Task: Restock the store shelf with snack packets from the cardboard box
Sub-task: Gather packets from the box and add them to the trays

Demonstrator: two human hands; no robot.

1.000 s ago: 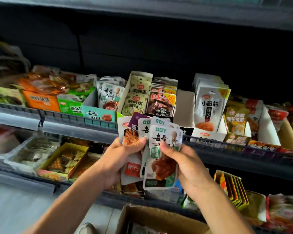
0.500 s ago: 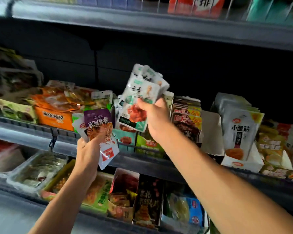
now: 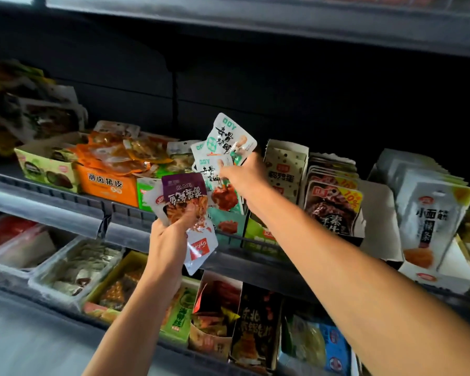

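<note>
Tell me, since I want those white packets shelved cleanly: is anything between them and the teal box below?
Nothing visible blocks them. The right hand holds the white packets directly above the teal box; the left hand's purple packet sits nearer the camera.

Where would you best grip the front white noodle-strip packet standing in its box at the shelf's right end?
Pinch the top edge of the white packet from above and the front. It stands upright, its top clear of the box's low front wall, with more packets packed close behind.

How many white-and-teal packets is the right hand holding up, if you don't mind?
3 white-and-teal packets show, fanned in the right hand above the shelf box; more may be hidden behind.
</note>
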